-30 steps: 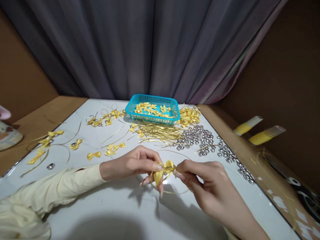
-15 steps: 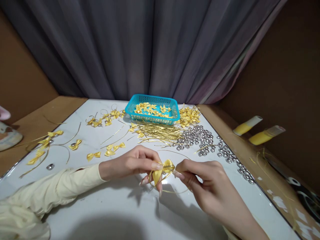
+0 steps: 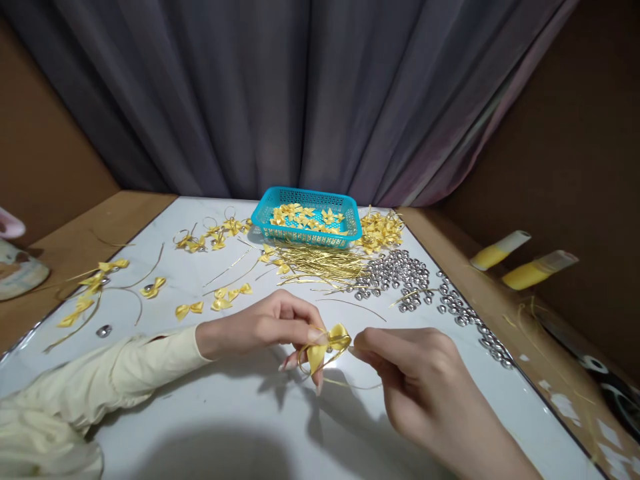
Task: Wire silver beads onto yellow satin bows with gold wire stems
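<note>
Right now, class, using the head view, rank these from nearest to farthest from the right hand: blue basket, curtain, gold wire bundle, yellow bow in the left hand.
1. Yellow bow, just left of the right hand, in the left hand.
2. Gold wire bundle, beyond both hands.
3. Blue basket, just behind the bundle.
4. Curtain, farthest, behind the basket.

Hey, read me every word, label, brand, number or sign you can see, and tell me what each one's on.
None: no text can be read anywhere.
Bow in the left hand: no lettering visible.
Basket: no lettering visible.
Yellow tubes: too small and blurred to tell whether they carry any.
</note>
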`<state>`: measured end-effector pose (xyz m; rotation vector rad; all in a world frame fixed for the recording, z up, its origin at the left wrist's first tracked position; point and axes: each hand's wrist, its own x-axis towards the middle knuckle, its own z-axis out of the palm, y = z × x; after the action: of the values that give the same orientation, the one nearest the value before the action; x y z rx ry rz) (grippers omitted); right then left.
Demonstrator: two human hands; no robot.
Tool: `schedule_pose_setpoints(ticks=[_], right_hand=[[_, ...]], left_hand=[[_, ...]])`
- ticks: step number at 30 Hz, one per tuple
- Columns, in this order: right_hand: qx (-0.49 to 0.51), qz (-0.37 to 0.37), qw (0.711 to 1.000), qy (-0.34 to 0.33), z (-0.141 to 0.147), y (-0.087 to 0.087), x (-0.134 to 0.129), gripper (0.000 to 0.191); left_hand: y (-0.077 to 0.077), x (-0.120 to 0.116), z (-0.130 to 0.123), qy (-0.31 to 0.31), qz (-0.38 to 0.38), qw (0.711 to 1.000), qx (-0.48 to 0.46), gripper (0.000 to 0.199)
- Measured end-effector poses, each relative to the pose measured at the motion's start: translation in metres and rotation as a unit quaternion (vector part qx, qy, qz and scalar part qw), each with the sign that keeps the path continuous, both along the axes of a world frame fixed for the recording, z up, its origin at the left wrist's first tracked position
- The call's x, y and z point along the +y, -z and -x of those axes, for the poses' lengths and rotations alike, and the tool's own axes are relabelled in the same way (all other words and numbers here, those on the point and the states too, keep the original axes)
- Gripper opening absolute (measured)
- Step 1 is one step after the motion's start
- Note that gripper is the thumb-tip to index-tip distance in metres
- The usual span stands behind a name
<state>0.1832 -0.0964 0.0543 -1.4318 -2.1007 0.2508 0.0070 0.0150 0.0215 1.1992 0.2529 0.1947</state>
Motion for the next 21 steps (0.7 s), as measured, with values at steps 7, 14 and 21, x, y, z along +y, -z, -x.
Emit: schedule_pose_setpoints(ticks=[7, 14, 21], right_hand=[[0.043, 0.028, 0.999, 0.010, 0.0005, 0.0045, 0.0029, 0.019], [0.084, 0.034, 0.996, 0.012, 0.0021, 0.0040, 0.0069, 0.024], [0.143, 0.099, 0.985, -0.002, 0.0031, 0.0010, 0.0099, 0.026]], left_hand=[[0.0020, -0.0001, -0.0001, -0.013, 0.018, 1.000, -0.009, 0.018], [0.0016, -0.0009, -0.0011, -0.018, 0.037, 0.999, -0.028, 0.017], [0.0065, -0.0043, -0.0030, -0.012, 0.058, 0.998, -0.034, 0.016]])
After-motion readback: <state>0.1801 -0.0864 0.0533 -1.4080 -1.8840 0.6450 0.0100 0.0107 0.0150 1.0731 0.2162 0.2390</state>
